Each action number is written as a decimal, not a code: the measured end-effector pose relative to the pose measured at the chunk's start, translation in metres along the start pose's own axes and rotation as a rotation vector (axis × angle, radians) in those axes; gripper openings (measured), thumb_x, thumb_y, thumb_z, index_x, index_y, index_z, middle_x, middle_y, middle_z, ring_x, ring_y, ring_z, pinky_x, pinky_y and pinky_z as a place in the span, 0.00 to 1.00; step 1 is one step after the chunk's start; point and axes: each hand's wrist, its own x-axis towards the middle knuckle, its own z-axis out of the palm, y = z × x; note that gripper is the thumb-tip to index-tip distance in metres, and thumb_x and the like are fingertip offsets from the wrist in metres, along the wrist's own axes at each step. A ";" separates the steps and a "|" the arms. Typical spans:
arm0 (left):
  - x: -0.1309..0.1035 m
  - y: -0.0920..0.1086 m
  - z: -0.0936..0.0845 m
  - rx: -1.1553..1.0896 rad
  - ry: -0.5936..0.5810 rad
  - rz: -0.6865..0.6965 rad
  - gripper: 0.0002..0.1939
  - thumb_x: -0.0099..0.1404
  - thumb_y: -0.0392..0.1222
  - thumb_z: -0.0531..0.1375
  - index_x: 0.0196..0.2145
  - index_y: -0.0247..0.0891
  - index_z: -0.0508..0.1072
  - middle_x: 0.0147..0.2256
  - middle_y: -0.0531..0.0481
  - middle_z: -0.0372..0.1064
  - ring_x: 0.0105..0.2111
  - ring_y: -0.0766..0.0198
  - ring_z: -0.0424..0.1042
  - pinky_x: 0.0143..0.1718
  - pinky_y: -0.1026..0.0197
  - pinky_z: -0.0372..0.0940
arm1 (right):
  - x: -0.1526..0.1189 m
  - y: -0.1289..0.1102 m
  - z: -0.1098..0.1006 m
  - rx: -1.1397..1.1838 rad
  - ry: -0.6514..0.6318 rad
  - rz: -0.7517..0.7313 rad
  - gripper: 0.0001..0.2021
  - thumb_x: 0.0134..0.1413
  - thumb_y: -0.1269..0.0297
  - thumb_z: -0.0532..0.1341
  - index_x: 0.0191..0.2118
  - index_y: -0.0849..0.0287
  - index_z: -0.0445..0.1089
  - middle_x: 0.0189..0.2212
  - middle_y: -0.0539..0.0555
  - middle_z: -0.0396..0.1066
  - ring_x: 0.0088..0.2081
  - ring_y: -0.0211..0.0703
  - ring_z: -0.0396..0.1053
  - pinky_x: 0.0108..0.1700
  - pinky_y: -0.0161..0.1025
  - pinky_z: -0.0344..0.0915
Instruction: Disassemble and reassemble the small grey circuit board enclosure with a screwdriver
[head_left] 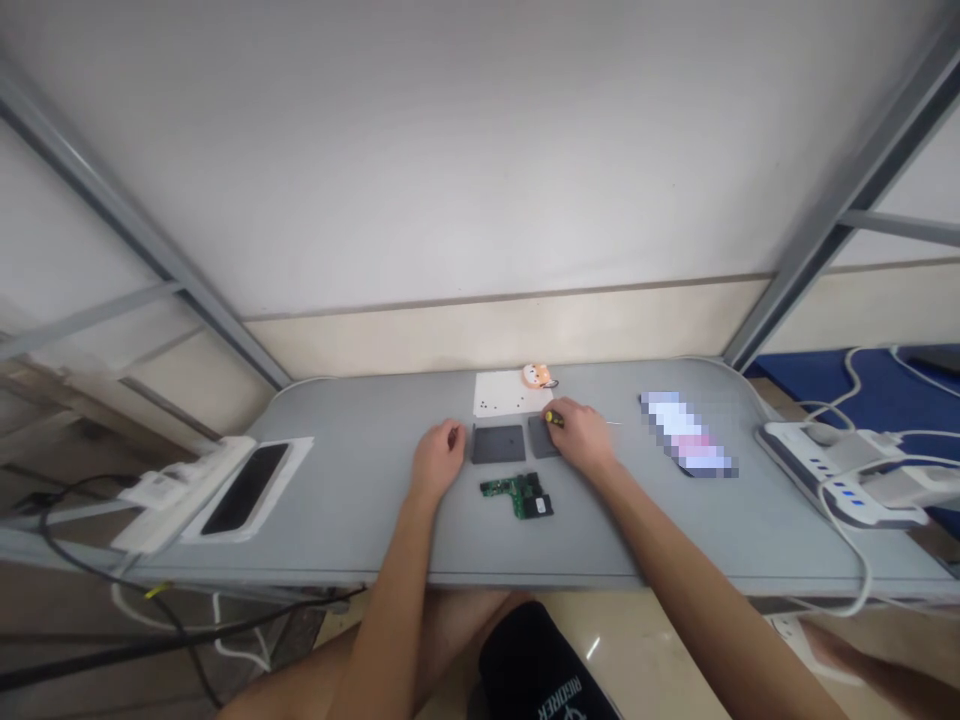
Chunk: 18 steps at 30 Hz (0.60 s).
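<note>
My right hand (586,436) is closed around a screwdriver (555,418) with a yellow and black handle. Its thin shaft pokes out to the right of the hand. Under those fingers lies a dark grey panel (541,438), partly covered. A second dark grey panel (498,444) lies flat just left of it. Beside that panel's left edge, my left hand (438,462) rests with fingers curled; a small dark thing shows at them, too small to name. Nearer to me lies a green circuit board (519,488) with black parts. Several tiny dark screws (495,407) dot a white sheet (506,384) behind the panels.
An orange and white animal-face trinket (535,376) sits on the sheet's far right. A lit phone (684,432) lies to the right, a dark-screened phone (246,488) to the left. Power strips (832,475) with cables line the right side. Grey metal posts (817,200) frame the desk.
</note>
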 end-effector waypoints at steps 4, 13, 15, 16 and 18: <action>0.000 0.000 0.000 0.000 0.007 0.012 0.13 0.75 0.44 0.52 0.34 0.41 0.71 0.32 0.49 0.72 0.34 0.60 0.69 0.38 0.60 0.59 | 0.000 0.001 0.000 0.003 -0.007 -0.012 0.13 0.57 0.75 0.57 0.40 0.53 0.77 0.44 0.52 0.80 0.39 0.46 0.73 0.40 0.39 0.57; 0.001 -0.003 0.002 0.019 0.008 0.035 0.15 0.75 0.46 0.52 0.32 0.41 0.71 0.31 0.48 0.71 0.34 0.58 0.69 0.38 0.58 0.62 | 0.000 -0.001 0.000 -0.013 -0.011 0.002 0.13 0.57 0.75 0.57 0.40 0.54 0.77 0.44 0.52 0.80 0.39 0.46 0.73 0.40 0.39 0.57; 0.001 -0.003 0.002 0.023 0.012 0.039 0.16 0.75 0.47 0.52 0.31 0.41 0.71 0.30 0.48 0.71 0.33 0.57 0.70 0.39 0.57 0.64 | 0.000 -0.001 -0.001 -0.010 -0.013 0.007 0.13 0.57 0.75 0.57 0.40 0.54 0.77 0.45 0.52 0.80 0.39 0.45 0.73 0.41 0.39 0.57; 0.001 -0.003 0.002 0.025 0.019 0.040 0.17 0.76 0.47 0.52 0.31 0.41 0.72 0.31 0.47 0.72 0.35 0.56 0.70 0.40 0.56 0.65 | 0.000 -0.001 -0.001 -0.009 -0.015 0.006 0.13 0.57 0.75 0.57 0.40 0.54 0.77 0.45 0.52 0.80 0.40 0.45 0.73 0.41 0.39 0.57; 0.001 -0.002 0.001 0.025 0.053 0.047 0.15 0.76 0.46 0.51 0.35 0.40 0.74 0.38 0.43 0.75 0.43 0.54 0.73 0.47 0.53 0.67 | 0.000 -0.001 -0.001 -0.009 -0.017 0.000 0.13 0.58 0.75 0.57 0.40 0.54 0.77 0.44 0.52 0.80 0.40 0.46 0.73 0.41 0.39 0.58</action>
